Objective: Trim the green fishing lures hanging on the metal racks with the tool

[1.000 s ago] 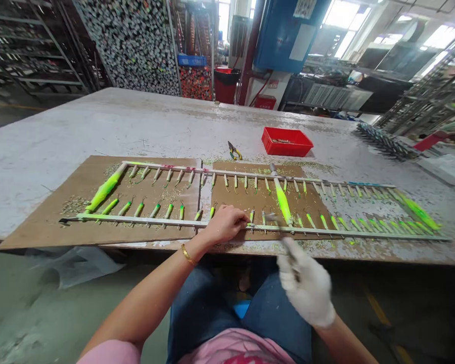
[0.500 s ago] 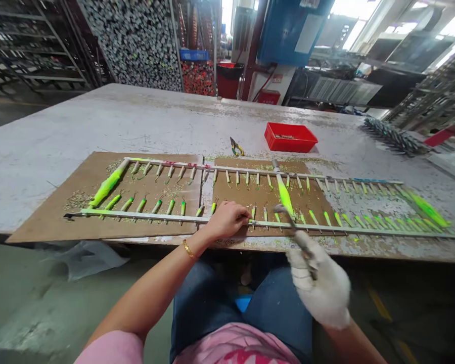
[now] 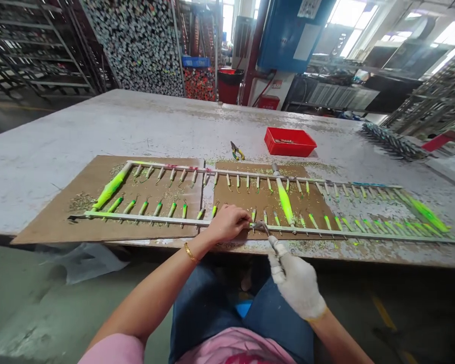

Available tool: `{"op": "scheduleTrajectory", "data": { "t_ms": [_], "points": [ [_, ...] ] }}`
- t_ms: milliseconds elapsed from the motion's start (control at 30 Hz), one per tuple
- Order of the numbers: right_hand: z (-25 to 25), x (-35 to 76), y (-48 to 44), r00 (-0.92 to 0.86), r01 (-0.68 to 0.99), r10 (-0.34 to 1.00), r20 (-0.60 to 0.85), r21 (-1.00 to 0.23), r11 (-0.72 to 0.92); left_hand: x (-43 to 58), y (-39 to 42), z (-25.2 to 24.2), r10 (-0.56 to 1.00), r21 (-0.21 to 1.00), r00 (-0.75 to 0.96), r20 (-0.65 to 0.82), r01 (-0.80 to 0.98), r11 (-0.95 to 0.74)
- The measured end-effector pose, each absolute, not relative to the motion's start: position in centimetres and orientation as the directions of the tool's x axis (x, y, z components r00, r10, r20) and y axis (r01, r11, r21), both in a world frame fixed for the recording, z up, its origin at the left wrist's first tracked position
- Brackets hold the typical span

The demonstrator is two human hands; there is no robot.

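Your gloved right hand [image 3: 298, 285] has its grip pressed shut around a small hooked metal tool [image 3: 263, 228], its tip at the near rail of a metal rack [image 3: 144, 218]. Your bare left hand [image 3: 227, 224] lies on that rail, apparently steadying it; whether it clasps the rail is hidden. Green fishing lures [image 3: 285, 202] line the rack, which lies flat on brown cardboard [image 3: 60, 227] along the table's [image 3: 60, 126] front edge.

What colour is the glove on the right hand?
The glove is white, best seen in the head view.
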State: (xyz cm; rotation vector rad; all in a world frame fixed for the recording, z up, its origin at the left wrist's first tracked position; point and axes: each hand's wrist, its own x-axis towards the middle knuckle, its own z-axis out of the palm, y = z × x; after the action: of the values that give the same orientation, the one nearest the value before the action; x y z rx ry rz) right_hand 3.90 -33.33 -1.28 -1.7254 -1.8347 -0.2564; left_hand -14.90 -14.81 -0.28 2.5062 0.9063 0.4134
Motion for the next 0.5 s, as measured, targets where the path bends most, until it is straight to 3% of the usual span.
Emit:
{"op": "scheduleTrajectory", "data": {
  "t_ms": [167,333,500],
  "points": [
    [-1.1,4.2,-33.8,0.174,0.955,0.811,0.558,-0.298,0.000,-14.9,-15.0,-0.1,0.663,0.502,0.738,0.121,0.531,-0.683],
    [-0.8,3.6,-33.2,0.046,0.975,0.856,0.516,-0.209,0.074,-14.8,-15.1,-0.1,0.659,0.504,0.743,0.112,0.529,-0.683],
    [0.1,3.7,-33.7,0.229,0.957,0.770,0.595,-0.284,-0.065,-14.7,-15.0,-0.3,0.657,0.477,0.743,0.129,0.534,-0.698]
  ]
}}
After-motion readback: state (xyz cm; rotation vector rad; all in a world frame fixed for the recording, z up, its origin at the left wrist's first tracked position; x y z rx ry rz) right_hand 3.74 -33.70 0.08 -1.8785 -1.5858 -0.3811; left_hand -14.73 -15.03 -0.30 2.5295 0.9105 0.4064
